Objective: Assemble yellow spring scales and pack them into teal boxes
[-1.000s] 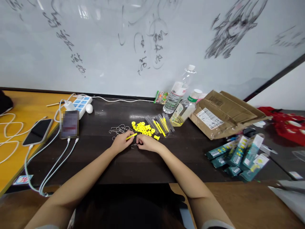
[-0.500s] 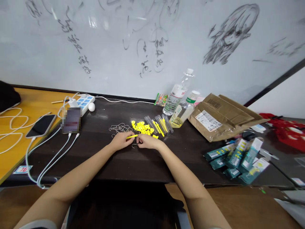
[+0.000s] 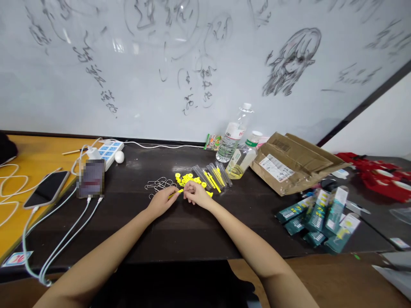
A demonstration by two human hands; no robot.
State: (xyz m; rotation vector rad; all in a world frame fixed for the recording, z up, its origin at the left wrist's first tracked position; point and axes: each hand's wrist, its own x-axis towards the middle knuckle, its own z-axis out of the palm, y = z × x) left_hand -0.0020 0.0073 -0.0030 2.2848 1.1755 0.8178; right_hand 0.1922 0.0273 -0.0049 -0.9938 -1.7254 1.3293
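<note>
Between the thumb and fingers of my left hand [image 3: 162, 201] is a thin yellow stick [image 3: 175, 193]. My right hand [image 3: 196, 194] is closed at the stick's right end; what its fingertips pinch is too small to make out. Bent metal hooks [image 3: 159, 184] lie just behind my left hand. Small yellow parts [image 3: 181, 178] are heaped behind my right hand, which hides some of them. Clear tubes [image 3: 201, 176] and yellow sticks [image 3: 214, 182] lie to the right of the heap.
Two bottles [image 3: 229, 145] [image 3: 243, 161] stand behind the tubes. Right of them are a cardboard package [image 3: 289, 160] and green boxes [image 3: 317, 214]. At the left are a power strip [image 3: 111, 150], phones [image 3: 47, 188] and white cables [image 3: 66, 229]. A whiteboard [image 3: 144, 102] rises behind the table.
The view has shifted slightly. My right hand has risen and turned at the stick's end, and the metal hook that hung below its fingers no longer shows. My left hand still holds the stick.
</note>
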